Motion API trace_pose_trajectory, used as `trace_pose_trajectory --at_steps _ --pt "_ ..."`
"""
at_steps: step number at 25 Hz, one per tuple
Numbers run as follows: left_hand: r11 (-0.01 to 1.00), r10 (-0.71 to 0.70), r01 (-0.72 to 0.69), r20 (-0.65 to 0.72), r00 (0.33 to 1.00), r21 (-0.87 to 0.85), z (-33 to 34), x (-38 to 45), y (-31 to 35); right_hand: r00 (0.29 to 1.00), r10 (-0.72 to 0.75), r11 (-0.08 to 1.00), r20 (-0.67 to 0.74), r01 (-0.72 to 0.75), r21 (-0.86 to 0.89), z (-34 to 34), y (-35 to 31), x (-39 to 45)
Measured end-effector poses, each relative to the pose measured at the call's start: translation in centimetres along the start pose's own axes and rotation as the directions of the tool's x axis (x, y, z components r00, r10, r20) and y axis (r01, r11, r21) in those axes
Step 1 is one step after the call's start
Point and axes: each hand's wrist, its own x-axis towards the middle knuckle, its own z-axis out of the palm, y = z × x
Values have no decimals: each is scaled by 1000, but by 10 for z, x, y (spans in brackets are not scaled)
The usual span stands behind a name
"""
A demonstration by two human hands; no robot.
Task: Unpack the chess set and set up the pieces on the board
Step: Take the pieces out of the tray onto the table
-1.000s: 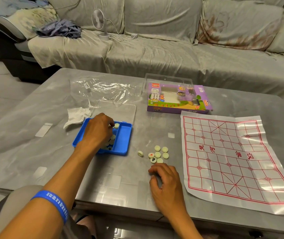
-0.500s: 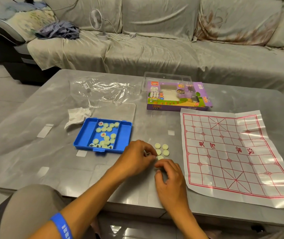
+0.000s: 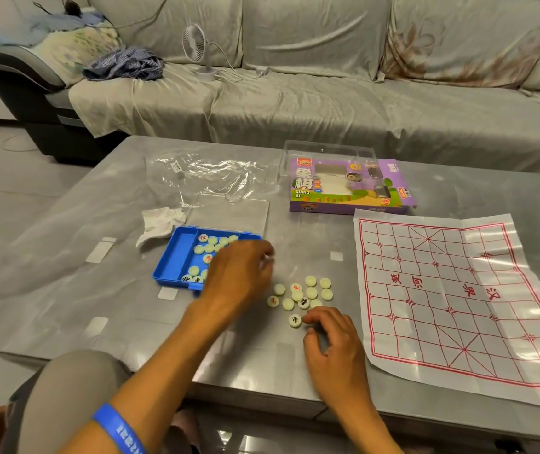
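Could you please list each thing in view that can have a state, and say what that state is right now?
Blue tray: open, still holding pieces.
Clear lid: off, flat behind the tray.
Paper board: unfolded, creased, no pieces on it.
Loose pieces: on the table, some face up, some face down.
Purple box: lying flat.
Plastic wrap: removed, crumpled.
Fan: upright on the sofa.
Left hand: over the tray's right edge, blurred.
Right hand: fingers curled, beside a black-marked piece.

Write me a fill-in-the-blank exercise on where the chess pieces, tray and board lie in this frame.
1. The round pale chess pieces still unpacked lie in a ___ plastic tray.
2. The white plastic board sheet with red grid lines bears ___ pieces.
3. The loose cluster of pieces on the grey table lies between the tray and the ___.
4. The purple cardboard game box lies beyond the board's ___ edge.

Missing words: blue; no; board; far
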Motion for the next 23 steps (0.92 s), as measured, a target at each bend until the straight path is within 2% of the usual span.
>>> trace_pose_trajectory --at_steps 2,3,5,7,17,23 --pt "963 -169 157 40 985 219 -23 13 -27 1000 1 1000 0 -1 10 1 1 0" --pt "931 -253 206 127 959 300 -30 16 -39 1000 -1 1000 1 1 10 1 2 -1" --pt "902 -332 206 306 892 380 -32 18 -51 1000 -6 1000 2 6 11 1 2 -1" --pt "917 -322 191 371 871 350 -24 22 -55 1000 -4 1000 5 4 18 1 1 -1" --pt "949 -299 247 310 902 198 -18 33 -63 1000 -9 1000 10 9 4 1 2 0" --pt "954 -301 271 381 874 132 -19 34 -67 1000 -22 1000 12 22 -3 2 3 0"
